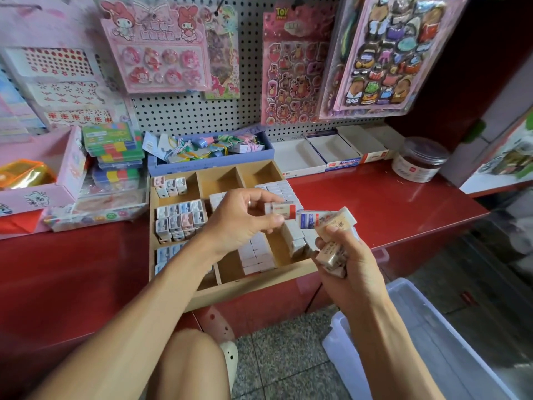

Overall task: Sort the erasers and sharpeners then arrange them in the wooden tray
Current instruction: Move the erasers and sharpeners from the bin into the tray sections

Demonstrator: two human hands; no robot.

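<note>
Nearest me, at 5 o'clock, a translucent plastic bin (427, 327) sits on the floor beside my knee; I cannot see what is in it.

My right hand (346, 264) is clenched round a bundle of wrapped erasers (331, 238), several fanning out past the fingers at its 11 o'clock. My left hand (245, 223) pinches a single eraser with a red band (281, 210) between thumb and fingertips. The two hands are near each other but not touching, both above the wooden tray (253, 287) on the red bench (389, 203).

Tray status, as I read it:
- left column, 9 to 11 o'clock of the tray: sharpeners (180, 217) stood in blocks, the far-left cell only partly filled
- centre and right columns: rows of white erasers (256, 255), with gaps showing bare wood
- two far cells at 12 and 1 o'clock look bare

Judgement: well past halfway. Left to do: the handful I hold, possibly more from the bin.

Beyond the tray, a lilac box of tagged trinkets (210, 151), open white cartons (317, 154), a lidded jar (418, 160) at 2 o'clock, then the pegboard (248, 82) hung with sticker sheets.
</note>
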